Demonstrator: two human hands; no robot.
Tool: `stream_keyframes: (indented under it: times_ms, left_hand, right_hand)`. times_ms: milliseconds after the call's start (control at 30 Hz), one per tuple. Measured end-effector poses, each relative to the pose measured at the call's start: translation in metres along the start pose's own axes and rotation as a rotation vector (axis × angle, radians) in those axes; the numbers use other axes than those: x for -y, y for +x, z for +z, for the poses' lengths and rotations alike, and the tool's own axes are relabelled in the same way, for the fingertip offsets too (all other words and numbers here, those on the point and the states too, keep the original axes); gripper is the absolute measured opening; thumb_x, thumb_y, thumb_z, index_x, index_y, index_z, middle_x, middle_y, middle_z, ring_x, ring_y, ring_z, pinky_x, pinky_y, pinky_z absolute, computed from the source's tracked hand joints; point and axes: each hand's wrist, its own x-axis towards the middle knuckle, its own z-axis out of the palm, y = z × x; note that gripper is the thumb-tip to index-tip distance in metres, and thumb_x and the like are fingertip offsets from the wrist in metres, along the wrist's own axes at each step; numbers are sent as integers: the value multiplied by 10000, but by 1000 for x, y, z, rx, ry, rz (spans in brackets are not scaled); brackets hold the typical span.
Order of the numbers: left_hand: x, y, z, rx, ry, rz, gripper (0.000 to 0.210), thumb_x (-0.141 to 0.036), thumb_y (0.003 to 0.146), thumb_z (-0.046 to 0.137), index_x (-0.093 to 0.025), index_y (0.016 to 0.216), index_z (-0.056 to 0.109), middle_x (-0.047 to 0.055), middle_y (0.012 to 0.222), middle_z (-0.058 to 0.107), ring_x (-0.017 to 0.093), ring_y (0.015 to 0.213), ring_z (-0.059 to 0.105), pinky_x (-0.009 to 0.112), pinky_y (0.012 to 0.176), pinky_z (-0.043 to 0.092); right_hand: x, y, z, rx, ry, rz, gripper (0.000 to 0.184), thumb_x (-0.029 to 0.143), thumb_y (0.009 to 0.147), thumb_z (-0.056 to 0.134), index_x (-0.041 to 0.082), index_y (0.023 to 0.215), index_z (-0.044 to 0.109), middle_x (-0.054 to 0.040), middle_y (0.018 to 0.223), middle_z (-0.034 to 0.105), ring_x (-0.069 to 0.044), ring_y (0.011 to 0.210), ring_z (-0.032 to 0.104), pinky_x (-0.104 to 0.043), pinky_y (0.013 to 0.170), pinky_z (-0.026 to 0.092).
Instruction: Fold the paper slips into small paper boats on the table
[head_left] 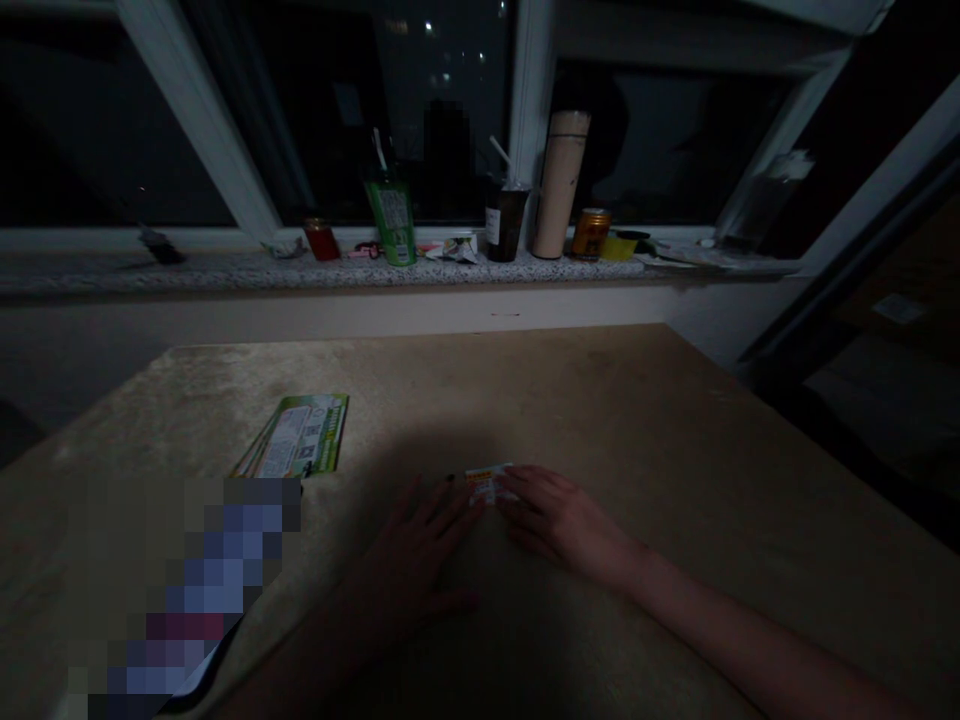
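Note:
A small printed paper piece [487,484], with a yellow and red band on pale blue, lies flat on the brown tabletop [570,390]. My left hand [420,545] rests palm down with fingers spread, its fingertips at the paper's left edge. From the right, my right hand [559,515] reaches over, its fingers stretched out and covering the paper's right part. The thumb of that hand is hidden. Shadow darkens the left hand and the table around it. Whether the paper is a card or a packet I cannot tell.
Green printed sheets [304,435] lie fanned at the left, above a blurred-out phone-like object [217,590]. Along the granite windowsill [450,272] stand a green cup [394,220], a dark cup with a straw [504,222], a beige flask [559,185] and an orange can [592,234].

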Motion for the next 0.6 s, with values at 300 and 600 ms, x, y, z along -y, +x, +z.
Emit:
stream_keyframes:
  times_ms: [300,600]
  left_hand:
    - [3,3,-5,23,41,33,768,-636,855,472,-188,1449,282,111,1490,298,307,1374,231,555,1108,73]
    - [-4,2,5,-68,2,12,850,-641,830,511,-231,1482,153,73,1494,310,299,1366,253,539,1116,82]
  right_hand:
    - [-3,4,-2,-4,104,17,242,246,923,494,213,1094,663,-57,1195,635,-188,1121,571,-364,995,440]
    - [3,2,5,9,8,12,299,269,938,463,204,1198,595,-65,1256,604,-208,1167,550,-386,1021,424]
